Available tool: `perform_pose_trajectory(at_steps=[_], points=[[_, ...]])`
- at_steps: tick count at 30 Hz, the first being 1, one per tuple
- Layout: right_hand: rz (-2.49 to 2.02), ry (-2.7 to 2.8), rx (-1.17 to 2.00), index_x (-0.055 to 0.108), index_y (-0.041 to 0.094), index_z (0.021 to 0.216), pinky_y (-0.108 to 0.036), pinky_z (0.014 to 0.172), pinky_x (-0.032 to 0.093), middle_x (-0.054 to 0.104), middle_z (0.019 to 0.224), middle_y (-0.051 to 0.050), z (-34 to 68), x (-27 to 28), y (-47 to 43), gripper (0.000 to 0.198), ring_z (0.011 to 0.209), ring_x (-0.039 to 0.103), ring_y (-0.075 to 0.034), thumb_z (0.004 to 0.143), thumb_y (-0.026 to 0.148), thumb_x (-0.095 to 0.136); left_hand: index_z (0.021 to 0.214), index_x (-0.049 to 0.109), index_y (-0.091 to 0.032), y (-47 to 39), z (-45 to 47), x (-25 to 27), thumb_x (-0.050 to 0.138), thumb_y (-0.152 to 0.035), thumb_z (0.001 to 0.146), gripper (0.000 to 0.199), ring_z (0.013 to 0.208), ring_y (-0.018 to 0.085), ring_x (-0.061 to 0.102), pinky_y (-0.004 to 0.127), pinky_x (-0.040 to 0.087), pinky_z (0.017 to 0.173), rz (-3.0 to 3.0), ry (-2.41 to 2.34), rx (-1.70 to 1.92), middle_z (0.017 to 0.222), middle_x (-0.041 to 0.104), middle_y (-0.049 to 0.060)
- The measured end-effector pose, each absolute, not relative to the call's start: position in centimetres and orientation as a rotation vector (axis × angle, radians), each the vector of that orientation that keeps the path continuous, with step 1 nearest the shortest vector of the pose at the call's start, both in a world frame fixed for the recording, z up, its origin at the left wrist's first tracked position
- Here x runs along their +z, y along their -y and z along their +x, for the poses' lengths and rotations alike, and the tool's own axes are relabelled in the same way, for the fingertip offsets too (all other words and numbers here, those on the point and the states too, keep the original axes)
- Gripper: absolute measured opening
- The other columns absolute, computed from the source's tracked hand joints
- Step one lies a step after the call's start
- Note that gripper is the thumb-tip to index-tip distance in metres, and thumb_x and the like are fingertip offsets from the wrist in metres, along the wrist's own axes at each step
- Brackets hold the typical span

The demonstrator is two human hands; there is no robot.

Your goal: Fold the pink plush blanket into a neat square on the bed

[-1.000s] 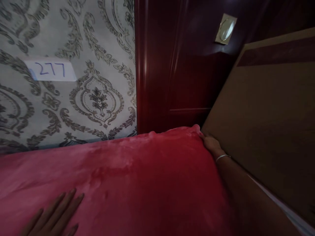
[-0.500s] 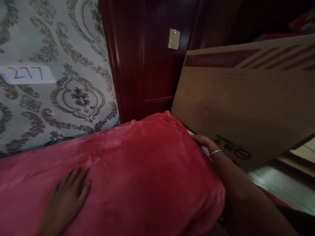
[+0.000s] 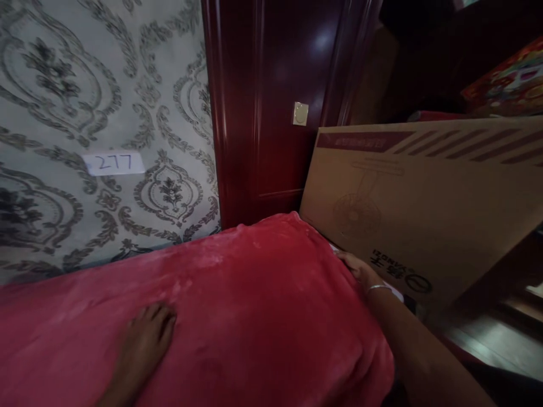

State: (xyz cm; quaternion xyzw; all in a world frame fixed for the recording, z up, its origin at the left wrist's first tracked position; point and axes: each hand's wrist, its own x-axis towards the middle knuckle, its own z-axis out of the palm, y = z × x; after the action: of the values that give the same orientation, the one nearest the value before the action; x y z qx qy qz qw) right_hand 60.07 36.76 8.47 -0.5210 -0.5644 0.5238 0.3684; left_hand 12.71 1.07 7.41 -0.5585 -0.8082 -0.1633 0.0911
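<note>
A plush red blanket (image 3: 254,294) covers the long flat surface in front of me. My left hand (image 3: 148,330) rests palm down on it at the lower left, holding nothing, its fingers lightly bent. At the right side of the blanket, my right hand (image 3: 356,268), with a silver bangle at the wrist, reaches down into the narrow gap beside a cardboard box (image 3: 424,198). Its fingers are curled at the blanket's edge, by a thin whitish strip; the fingertips are partly hidden, so what they grip is unclear.
Behind the blanket stand a patterned wallpapered wall (image 3: 106,102), bearing a paper label (image 3: 114,163) marked 277, and a dark red wooden panel (image 3: 275,113) with a switch (image 3: 300,113). A colourful red bag or package (image 3: 509,79) sits above the box. Shiny floor (image 3: 496,339) shows at lower right.
The view has swung so the scene sits lower, with the wall farther right. My left hand's fingers are drawn closer together. My right hand stays at the blanket's edge.
</note>
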Motion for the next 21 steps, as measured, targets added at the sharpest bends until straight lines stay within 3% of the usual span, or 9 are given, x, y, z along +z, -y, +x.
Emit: perform_pose_trajectory(at_steps=[8, 13, 17, 21], points=[[-1.492, 1.364, 1.044, 0.069, 0.019, 0.087, -0.032, 0.077, 0.057, 0.072, 0.073, -0.003, 62.6, 8.9, -39.3, 0.020, 0.082, 0.071, -0.023, 0.067, 0.023, 0.067, 0.076, 0.060, -0.023, -1.2, 12.3, 6.6, 0.036, -0.037, 0.090, 0.031, 0.080, 0.027, 0.066, 0.042, 0.052, 0.081, -1.606, 2.342, -0.721, 0.082, 0.070, 0.009], [-1.590, 1.338, 0.874, 0.069, 0.018, 0.086, -0.036, 0.087, 0.054, 0.074, 0.081, -0.007, 64.1, 8.0, -39.2, 0.019, 0.099, 0.070, -0.028, 0.068, 0.024, 0.069, 0.076, 0.061, -0.024, -1.5, 12.2, 6.3, 0.036, -0.038, 0.089, 0.032, 0.082, 0.028, 0.067, 0.041, 0.053, 0.082, -1.657, 2.346, -0.664, 0.083, 0.072, 0.010], [-1.578, 1.372, 0.982, 0.072, 0.019, 0.092, -0.037, 0.094, 0.054, 0.077, 0.097, -0.011, 64.9, 7.8, -37.9, 0.021, 0.108, 0.069, -0.027, 0.078, 0.033, 0.063, 0.082, 0.067, -0.023, -1.6, 12.4, 6.9, 0.035, -0.039, 0.088, 0.036, 0.089, 0.029, 0.068, 0.043, 0.053, 0.086, -1.706, 2.338, -0.597, 0.089, 0.073, 0.010], [-1.595, 1.419, 1.224, 0.075, 0.023, 0.086, -0.041, 0.087, 0.058, 0.079, 0.088, -0.009, 66.3, 8.0, -35.4, 0.021, 0.096, 0.073, -0.029, 0.079, 0.040, 0.065, 0.087, 0.068, -0.021, -1.8, 12.6, 7.5, 0.035, -0.040, 0.086, 0.038, 0.092, 0.030, 0.068, 0.044, 0.053, 0.085, -1.718, 2.344, -0.579, 0.096, 0.073, 0.012]])
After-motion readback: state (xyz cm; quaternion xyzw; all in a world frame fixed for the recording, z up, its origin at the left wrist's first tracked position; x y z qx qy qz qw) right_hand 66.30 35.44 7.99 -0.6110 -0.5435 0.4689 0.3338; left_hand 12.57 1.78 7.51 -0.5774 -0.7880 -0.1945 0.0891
